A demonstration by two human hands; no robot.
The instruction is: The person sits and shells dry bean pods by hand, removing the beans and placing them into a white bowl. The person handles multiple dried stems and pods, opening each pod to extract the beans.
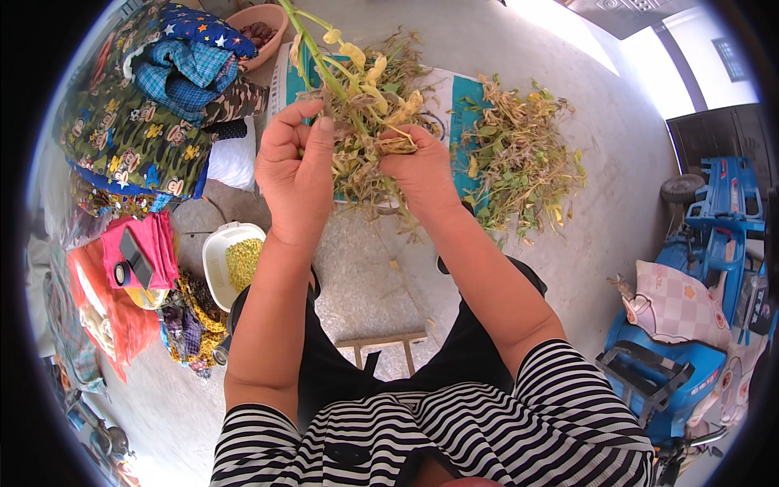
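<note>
Before me a soybean plant (325,70) with a green stem and yellow-brown pods is held up. My left hand (295,164) has its thumb and fingers closed around part of the plant, near a brownish pod. Between the thumb and bent fingers of my right hand (423,170) is a dry soybean pod (397,145), close to the stem. Behind and below both hands lies a heap of soybean stalks (359,182) on a printed teal-and-white sack sheet (444,94). More pulled plants (517,158) are piled at its right side.
Shelled green-yellow beans (244,262) lie in a white plastic basket (213,259) beside my left leg. Patterned fabrics (134,140) and a pink basin (277,24) stand at upper left. A phone (135,259) rests on pink cloth (161,243). On the right is a blue vehicle (663,371).
</note>
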